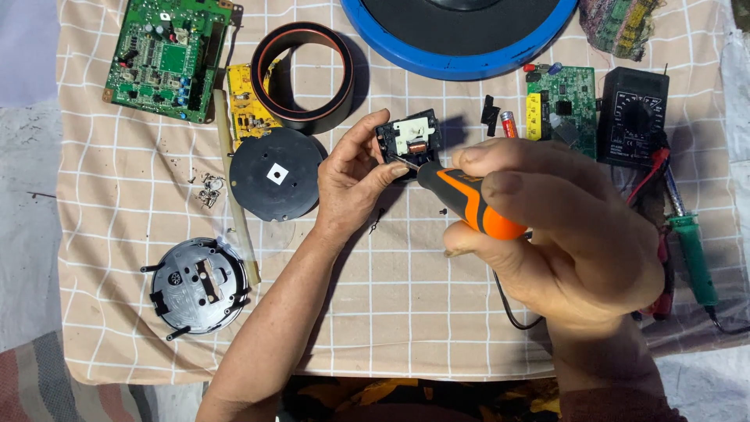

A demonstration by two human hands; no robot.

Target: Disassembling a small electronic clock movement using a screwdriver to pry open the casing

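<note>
My left hand (353,181) grips a small black square module (408,139) with a white and copper insert, held above the checked cloth. My right hand (562,227) is closed around an orange and black screwdriver (467,202). Its metal tip touches the lower edge of the module, just by my left thumb.
On the peach checked cloth (406,312) lie a green circuit board (166,56), a yellow board (247,109), a black ring (303,75), a black disc (275,173), a round plastic part (198,286), loose screws (209,189), a multimeter (634,116), a green soldering iron (692,255) and a blue-rimmed round housing (461,47).
</note>
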